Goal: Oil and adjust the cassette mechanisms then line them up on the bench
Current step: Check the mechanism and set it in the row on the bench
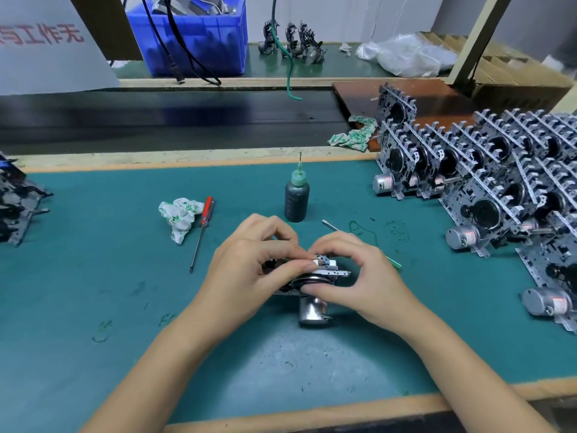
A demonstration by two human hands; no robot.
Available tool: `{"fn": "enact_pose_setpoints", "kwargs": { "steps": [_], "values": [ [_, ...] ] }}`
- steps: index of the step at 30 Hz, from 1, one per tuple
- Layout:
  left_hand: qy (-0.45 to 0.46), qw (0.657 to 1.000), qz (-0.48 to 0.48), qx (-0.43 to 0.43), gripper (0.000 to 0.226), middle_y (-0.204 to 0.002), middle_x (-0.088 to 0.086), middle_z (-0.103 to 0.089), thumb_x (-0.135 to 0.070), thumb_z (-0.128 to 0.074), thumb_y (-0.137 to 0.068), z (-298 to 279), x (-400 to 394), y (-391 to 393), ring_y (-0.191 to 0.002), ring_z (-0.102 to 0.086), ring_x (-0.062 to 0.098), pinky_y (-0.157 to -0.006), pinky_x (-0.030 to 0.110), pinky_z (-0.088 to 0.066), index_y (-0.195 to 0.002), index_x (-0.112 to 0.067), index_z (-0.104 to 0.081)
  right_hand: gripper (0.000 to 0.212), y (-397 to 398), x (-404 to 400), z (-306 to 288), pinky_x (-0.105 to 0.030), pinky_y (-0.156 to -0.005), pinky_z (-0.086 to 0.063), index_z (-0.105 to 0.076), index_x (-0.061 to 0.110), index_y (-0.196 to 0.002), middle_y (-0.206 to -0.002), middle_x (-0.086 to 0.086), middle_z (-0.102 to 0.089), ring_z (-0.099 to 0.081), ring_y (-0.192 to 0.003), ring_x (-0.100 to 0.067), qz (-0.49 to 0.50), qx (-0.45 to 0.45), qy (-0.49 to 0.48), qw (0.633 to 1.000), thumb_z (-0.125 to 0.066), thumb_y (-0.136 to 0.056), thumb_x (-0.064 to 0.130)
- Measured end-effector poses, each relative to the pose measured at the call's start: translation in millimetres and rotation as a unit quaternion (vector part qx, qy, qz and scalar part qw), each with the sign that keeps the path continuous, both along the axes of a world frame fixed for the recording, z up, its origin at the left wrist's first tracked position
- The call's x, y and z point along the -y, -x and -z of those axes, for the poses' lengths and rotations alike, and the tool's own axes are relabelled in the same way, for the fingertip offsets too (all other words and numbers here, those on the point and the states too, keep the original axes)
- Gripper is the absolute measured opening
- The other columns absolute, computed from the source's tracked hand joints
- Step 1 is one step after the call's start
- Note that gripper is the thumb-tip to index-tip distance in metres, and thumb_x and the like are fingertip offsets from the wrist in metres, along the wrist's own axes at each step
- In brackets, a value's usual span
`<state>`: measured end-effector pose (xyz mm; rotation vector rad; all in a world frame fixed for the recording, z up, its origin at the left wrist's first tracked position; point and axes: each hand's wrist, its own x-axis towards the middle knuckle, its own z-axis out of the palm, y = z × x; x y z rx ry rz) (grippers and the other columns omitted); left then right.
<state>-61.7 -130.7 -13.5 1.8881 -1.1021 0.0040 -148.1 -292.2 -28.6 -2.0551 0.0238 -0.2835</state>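
one cassette mechanism (315,276) sits at the near centre of the green bench mat (93,276), held between both hands. visible parts: a perforated grey metal frame strip on top, a dark round wheel beneath it, and a shiny cylindrical motor can projecting toward the near edge. most of the body is hidden by fingers.

left hand (249,264): fingers curled over the left side and top of the mechanism, thumb and forefinger pinching at the frame strip. right hand (359,276): fingers curled round the right side, thumb pressed against the wheel edge; a thin green-handled tool (394,263) pokes out from behind this hand, whether it is held cannot be told.

just beyond the hands stands a dark oil bottle (296,195) with a green needle nozzle, upright. left of it lie a red-handled screwdriver (203,228) and, touching it, a crumpled white-green rag (179,217).

finished mechanisms (487,170) stand on edge in packed rows along the right side, motors facing near-left. more mechanisms (18,207) lie at the far left edge.
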Motion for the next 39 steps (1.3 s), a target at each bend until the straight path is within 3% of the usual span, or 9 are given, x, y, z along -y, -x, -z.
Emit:
{"fn": "enact_pose_setpoints", "kwargs": {
  "steps": [8,16,19,21,23,26,28,36,39],
  "values": [
    [0.001,1.0,-0.003,0.014,0.027,-0.08,-0.016,-0.054,-0.045,-0.058,-0.081,0.1,0.2,1.2,-0.083,-0.046,0.001,-0.07,0.016,-0.035,-0.084,-0.025,-0.077,0.031,1.2,0.0,6.6,-0.026,-0.093,-0.043,-0.07,0.021,-0.084,-0.092,0.015,-0.065,-0.058,-0.1,-0.008,0.041,0.022,-0.007,0.999,-0.085,-0.058,0.029],
    [0.003,1.0,0.0,-0.002,0.015,-0.08,-0.014,-0.054,-0.036,-0.068,-0.08,-0.8,1.5,-0.1,-0.086,-0.046,0.001,-0.072,0.015,-0.035,-0.084,-0.025,-0.078,0.031,-4.1,5.4,2.1,-0.023,-0.091,-0.04,-0.067,0.028,-0.083,-0.089,0.014,-0.065,-0.057,-0.098,-0.01,0.014,0.022,0.02,0.999,-0.088,-0.06,0.028],
    [0.01,1.0,0.002,-0.005,0.019,-0.081,-0.013,-0.055,-0.042,-0.066,-0.08,0.7,1.1,0.0,-0.087,-0.047,0.002,-0.073,0.016,-0.036,-0.085,-0.027,-0.077,0.034,2.1,3.3,4.0,-0.022,-0.089,-0.041,-0.067,0.035,-0.089,-0.09,0.016,-0.064,-0.056,-0.098,-0.007,0.024,0.01,0.011,1.0,-0.086,-0.062,0.029],
    [0.015,1.0,0.002,-0.01,0.023,-0.087,-0.011,-0.056,-0.045,-0.06,-0.081,1.9,-0.1,0.3,-0.089,-0.048,0.003,-0.074,0.016,-0.037,-0.087,-0.03,-0.076,0.051,9.5,6.4,6.1,-0.02,-0.094,-0.037,-0.059,0.045,-0.109,-0.096,0.023,-0.061,-0.051,-0.102,-0.001,0.023,-0.004,0.088,0.996,-0.082,-0.064,0.039],
    [0.016,1.0,-0.003,-0.003,0.025,-0.088,-0.012,-0.056,-0.046,-0.059,-0.081,2.9,-0.6,1.0,-0.09,-0.048,0.003,-0.074,0.016,-0.037,-0.087,-0.029,-0.077,0.065,17.4,11.5,8.0,-0.018,-0.098,-0.031,-0.05,0.041,-0.125,-0.1,0.031,-0.054,-0.044,-0.098,0.007,0.044,0.019,0.217,0.975,-0.075,-0.067,0.051],
    [0.017,1.0,-0.01,0.005,0.026,-0.084,-0.013,-0.056,-0.044,-0.059,-0.082,2.9,-0.2,2.0,-0.088,-0.048,0.002,-0.072,0.017,-0.038,-0.086,-0.026,-0.078,0.044,26.9,15.2,13.1,-0.031,-0.1,-0.033,-0.07,0.022,-0.105,-0.091,0.023,-0.061,-0.052,-0.089,-0.001,0.072,0.087,0.329,0.937,-0.061,-0.075,0.054],
    [0.01,1.0,-0.011,0.014,0.026,-0.081,-0.015,-0.055,-0.044,-0.058,-0.082,2.3,0.7,1.0,-0.087,-0.047,0.001,-0.072,0.017,-0.037,-0.087,-0.027,-0.078,0.036,28.6,15.8,17.4,-0.037,-0.1,-0.033,-0.073,0.021,-0.089,-0.089,0.017,-0.067,-0.059,-0.085,-0.009,0.073,0.082,0.365,0.925,-0.056,-0.08,0.051],
    [-0.017,1.0,0.005,0.003,0.018,-0.083,-0.014,-0.055,-0.036,-0.065,-0.082,-1.4,-0.7,-1.0,-0.083,-0.048,0.004,-0.07,0.015,-0.035,-0.091,-0.028,-0.077,0.035,28.6,16.0,18.8,-0.04,-0.1,-0.034,-0.074,0.019,-0.085,-0.088,0.015,-0.069,-0.062,-0.086,-0.013,0.081,0.09,0.372,0.92,-0.056,-0.081,0.049],
    [-0.046,0.998,0.043,-0.001,0.026,-0.094,-0.015,-0.057,-0.046,-0.059,-0.083,-3.8,-11.2,-5.9,-0.092,-0.053,0.007,-0.076,0.014,-0.038,-0.106,-0.041,-0.07,0.037,26.2,16.2,2.1,-0.034,-0.094,-0.038,-0.071,0.02,-0.095,-0.092,0.013,-0.065,-0.059,-0.089,-0.011,0.085,0.103,0.287,0.948,-0.056,-0.082,0.051]
  ]
}}
